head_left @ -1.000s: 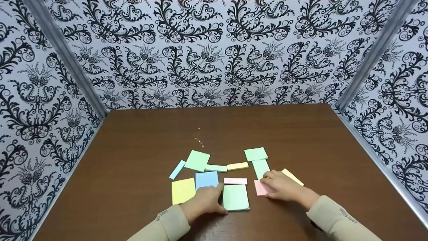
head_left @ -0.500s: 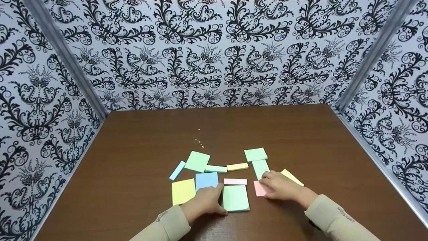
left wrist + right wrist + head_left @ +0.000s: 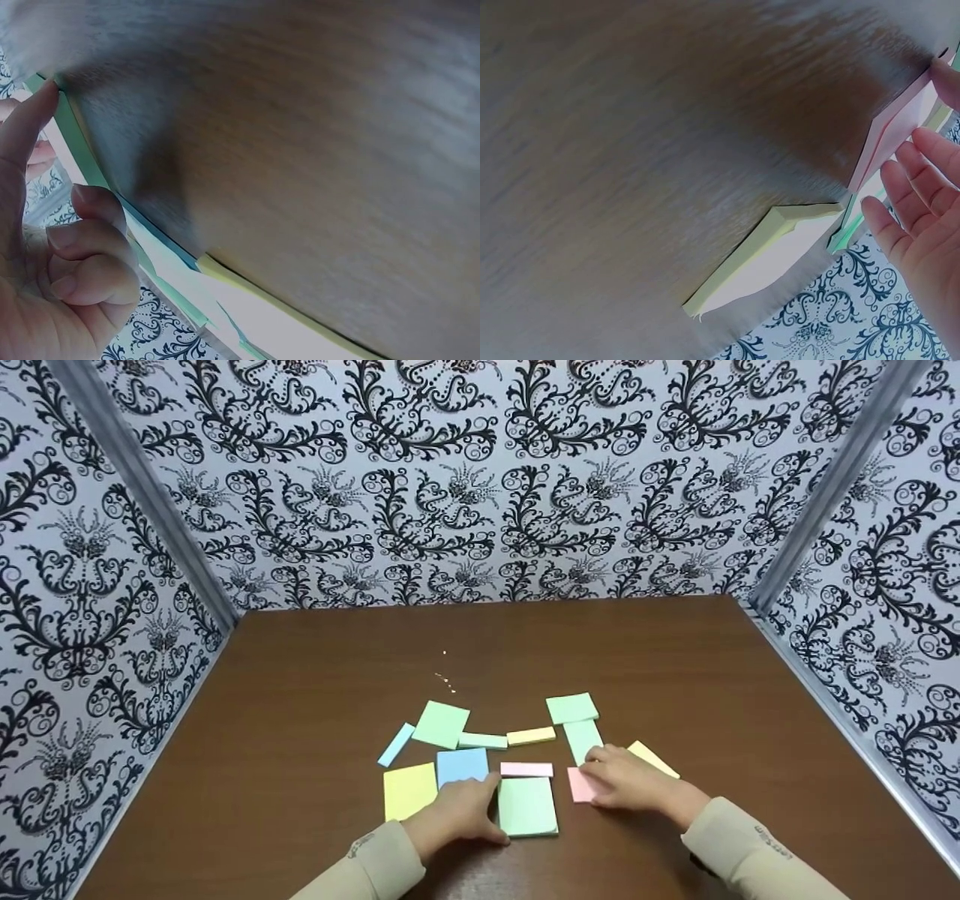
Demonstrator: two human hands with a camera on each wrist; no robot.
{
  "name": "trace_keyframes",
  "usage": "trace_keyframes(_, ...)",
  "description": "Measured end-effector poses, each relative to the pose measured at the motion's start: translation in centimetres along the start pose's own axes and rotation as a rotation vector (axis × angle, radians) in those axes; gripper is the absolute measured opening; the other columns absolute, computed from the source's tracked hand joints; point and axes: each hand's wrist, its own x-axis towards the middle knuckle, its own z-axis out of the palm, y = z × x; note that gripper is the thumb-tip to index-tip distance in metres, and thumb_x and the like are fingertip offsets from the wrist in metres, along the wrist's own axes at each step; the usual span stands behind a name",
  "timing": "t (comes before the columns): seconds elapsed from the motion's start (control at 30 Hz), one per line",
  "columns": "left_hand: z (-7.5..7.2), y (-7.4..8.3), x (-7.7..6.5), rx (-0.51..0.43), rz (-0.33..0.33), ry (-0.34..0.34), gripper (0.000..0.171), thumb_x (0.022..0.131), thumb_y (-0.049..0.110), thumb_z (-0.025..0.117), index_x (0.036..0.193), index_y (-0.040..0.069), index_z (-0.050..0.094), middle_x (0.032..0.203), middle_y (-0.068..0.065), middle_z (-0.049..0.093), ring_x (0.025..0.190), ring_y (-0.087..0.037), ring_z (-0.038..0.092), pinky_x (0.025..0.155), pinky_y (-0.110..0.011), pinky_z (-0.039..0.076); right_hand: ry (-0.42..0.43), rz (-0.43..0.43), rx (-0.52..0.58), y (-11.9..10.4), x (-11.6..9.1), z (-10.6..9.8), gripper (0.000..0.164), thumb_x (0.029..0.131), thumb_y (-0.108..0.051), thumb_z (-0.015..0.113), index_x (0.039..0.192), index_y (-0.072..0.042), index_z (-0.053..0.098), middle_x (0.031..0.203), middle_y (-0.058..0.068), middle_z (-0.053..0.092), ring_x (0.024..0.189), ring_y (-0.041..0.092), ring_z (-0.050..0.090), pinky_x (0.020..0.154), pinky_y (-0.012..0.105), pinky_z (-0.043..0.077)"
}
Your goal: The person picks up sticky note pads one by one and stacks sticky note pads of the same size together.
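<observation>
In the head view, my left hand [image 3: 459, 812] spans the left side of a light green sticky note pad [image 3: 528, 807], index finger near its far corner and thumb at its near corner. The left wrist view shows that hand's thumb [image 3: 34, 112] on the pad's green edge, other fingers curled. My right hand [image 3: 634, 784] holds a small pink sticky note pad [image 3: 578, 786] between thumb and fingers. In the right wrist view, its thumb meets the edge of the pink pad [image 3: 889, 131]. The pink pad's right part is hidden under the hand.
Blue [image 3: 462, 763] and yellow pads [image 3: 409, 791] lie by my left hand. A narrow pink pad [image 3: 526, 769] borders the green one. Green [image 3: 441, 724], narrow yellow [image 3: 531, 736] and blue pads [image 3: 395, 745] lie farther back. Another yellow pad [image 3: 651, 757] sits beyond my right hand. Patterned walls enclose the table [image 3: 337, 660].
My right hand has shifted very slightly left and stays on the pink pad. The left hand and the other pads keep their places; the head view has tilted a little.
</observation>
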Motion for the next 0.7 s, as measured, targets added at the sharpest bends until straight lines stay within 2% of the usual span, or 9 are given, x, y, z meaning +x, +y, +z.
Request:
trace_keyframes(0.27, 0.18, 0.00, -0.09, -0.009, -0.001, 0.012, 0.079, 0.061, 0.052, 0.078, 0.120, 0.010, 0.046, 0.082, -0.003, 0.061, 0.075, -0.019, 0.060, 0.065, -0.037, 0.047, -0.043, 0.024, 0.004, -0.24, -0.02, -0.50, 0.040, 0.077, -0.028, 0.070, 0.106, -0.001, 0.063, 0.102, 0.006, 0.054, 0.091, 0.021, 0.049, 0.080, 0.036, 0.040)
trace_keyframes(0.7, 0.35, -0.12, -0.12, -0.039, 0.002, 0.027, 0.077, 0.062, 0.050, 0.079, 0.118, 0.010, 0.047, 0.084, -0.004, 0.061, 0.076, -0.018, 0.059, 0.068, -0.037, 0.047, -0.015, -0.004, -0.028, -0.39, 0.05, -0.52, 0.039, 0.075, -0.027, 0.071, 0.103, -0.001, 0.064, 0.099, 0.006, 0.055, 0.089, 0.022, 0.050, 0.078, 0.036, 0.041)
